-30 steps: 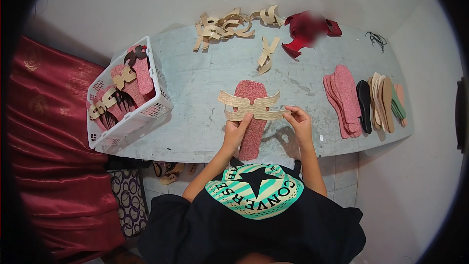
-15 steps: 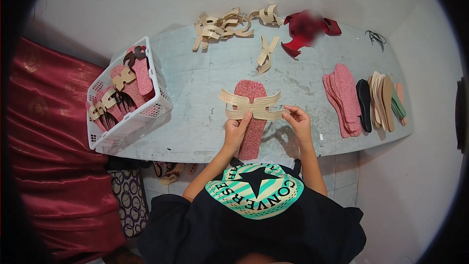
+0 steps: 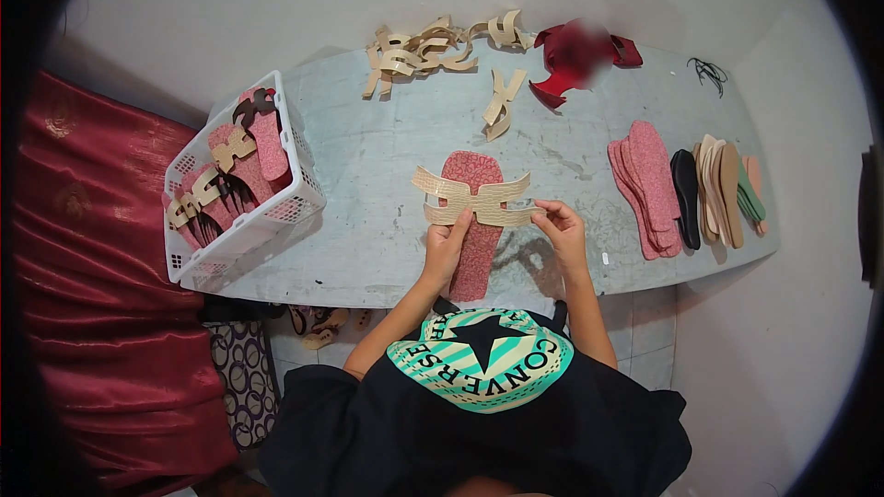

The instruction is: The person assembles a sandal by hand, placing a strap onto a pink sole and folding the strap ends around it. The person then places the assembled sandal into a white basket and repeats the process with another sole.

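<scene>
A cream, crocodile-textured sandal strap with an H-like shape lies across a pink patterned insole near the table's front. My left hand pinches the strap's lower middle edge, thumb on top; its other fingers are partly hidden beneath. With thumb and fingertips, my right hand grips the strap's lower right end. Both upper ends of the strap stick out past the insole's sides, slightly raised.
A white basket holding strapped pink soles stands left. Cream straps and red pieces lie at the back. Pink insoles, a black sole and tan soles lie right, below a dark cord.
Almost nothing differs. Both hands keep their hold on the strap, with only a very slight shift of the left hand.
</scene>
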`<act>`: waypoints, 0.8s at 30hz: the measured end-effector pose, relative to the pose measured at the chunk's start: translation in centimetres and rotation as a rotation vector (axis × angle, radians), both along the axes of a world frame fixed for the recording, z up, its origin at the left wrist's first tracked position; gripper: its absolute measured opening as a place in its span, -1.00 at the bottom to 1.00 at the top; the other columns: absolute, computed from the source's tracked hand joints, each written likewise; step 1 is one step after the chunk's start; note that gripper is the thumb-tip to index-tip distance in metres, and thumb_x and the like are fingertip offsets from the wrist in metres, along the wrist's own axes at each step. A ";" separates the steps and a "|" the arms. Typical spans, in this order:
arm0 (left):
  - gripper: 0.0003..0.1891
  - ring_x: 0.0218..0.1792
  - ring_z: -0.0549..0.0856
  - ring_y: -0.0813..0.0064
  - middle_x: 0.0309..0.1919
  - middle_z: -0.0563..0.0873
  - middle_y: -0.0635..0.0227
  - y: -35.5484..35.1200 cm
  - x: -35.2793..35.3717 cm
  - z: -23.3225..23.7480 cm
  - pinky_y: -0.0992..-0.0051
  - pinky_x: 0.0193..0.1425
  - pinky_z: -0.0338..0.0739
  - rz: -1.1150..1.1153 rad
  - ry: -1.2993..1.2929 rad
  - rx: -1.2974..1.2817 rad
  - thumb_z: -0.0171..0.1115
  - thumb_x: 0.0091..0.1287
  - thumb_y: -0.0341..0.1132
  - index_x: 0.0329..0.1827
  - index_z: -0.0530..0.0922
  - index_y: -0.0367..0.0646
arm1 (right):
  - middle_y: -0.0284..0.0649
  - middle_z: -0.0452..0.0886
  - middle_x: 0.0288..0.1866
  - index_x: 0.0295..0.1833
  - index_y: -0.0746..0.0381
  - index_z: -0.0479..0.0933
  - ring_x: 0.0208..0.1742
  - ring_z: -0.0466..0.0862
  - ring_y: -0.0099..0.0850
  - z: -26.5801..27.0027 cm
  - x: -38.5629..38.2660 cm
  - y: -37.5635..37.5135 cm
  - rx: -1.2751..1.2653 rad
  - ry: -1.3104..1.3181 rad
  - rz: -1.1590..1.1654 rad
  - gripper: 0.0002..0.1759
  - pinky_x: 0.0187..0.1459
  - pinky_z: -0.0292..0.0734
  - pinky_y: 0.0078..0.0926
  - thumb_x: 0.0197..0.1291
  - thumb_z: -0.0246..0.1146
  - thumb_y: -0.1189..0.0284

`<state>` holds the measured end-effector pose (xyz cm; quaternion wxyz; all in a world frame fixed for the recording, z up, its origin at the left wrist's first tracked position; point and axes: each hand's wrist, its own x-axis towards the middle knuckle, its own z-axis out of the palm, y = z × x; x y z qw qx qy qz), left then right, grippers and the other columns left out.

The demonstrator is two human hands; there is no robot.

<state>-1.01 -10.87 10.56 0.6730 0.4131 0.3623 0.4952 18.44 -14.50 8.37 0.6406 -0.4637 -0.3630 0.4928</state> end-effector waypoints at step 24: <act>-0.78 -0.20 0.58 0.71 -0.17 0.67 0.36 2.1 0.4 -0.2 0.65 -0.12 0.45 0.174 0.000 0.063 0.11 0.38 -0.35 -0.09 0.59 -0.33 | -0.24 0.46 0.02 0.19 0.31 0.35 0.01 0.48 -0.55 -1.0 0.0 0.6 0.030 0.028 -0.065 -0.49 0.01 0.44 -0.65 0.09 0.28 0.58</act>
